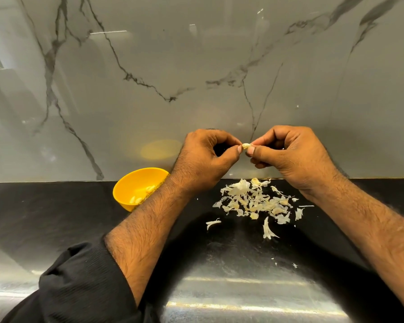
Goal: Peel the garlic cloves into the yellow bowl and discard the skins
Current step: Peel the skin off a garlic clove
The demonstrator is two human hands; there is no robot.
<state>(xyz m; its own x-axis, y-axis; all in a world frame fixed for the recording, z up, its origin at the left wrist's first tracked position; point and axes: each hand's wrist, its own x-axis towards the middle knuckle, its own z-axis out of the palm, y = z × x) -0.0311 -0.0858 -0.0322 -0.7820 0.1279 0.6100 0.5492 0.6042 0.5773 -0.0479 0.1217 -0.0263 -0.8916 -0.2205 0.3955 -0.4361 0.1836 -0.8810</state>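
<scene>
Left hand [205,157] and right hand [292,155] pinch garlic clove [245,145].

the yellow bowl [135,187] looks like smooth, slightly glossy plastic. the garlic skins [254,201] are thin, papery and matt. the black counter [56,206] is polished and speckled; the marble-veined wall [149,66] is glossy. the sleeve [79,287] is ribbed black cloth.

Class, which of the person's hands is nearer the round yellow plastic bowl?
Left. The left hand is just up and right of the round yellow plastic bowl; the right hand is farther right.
</scene>
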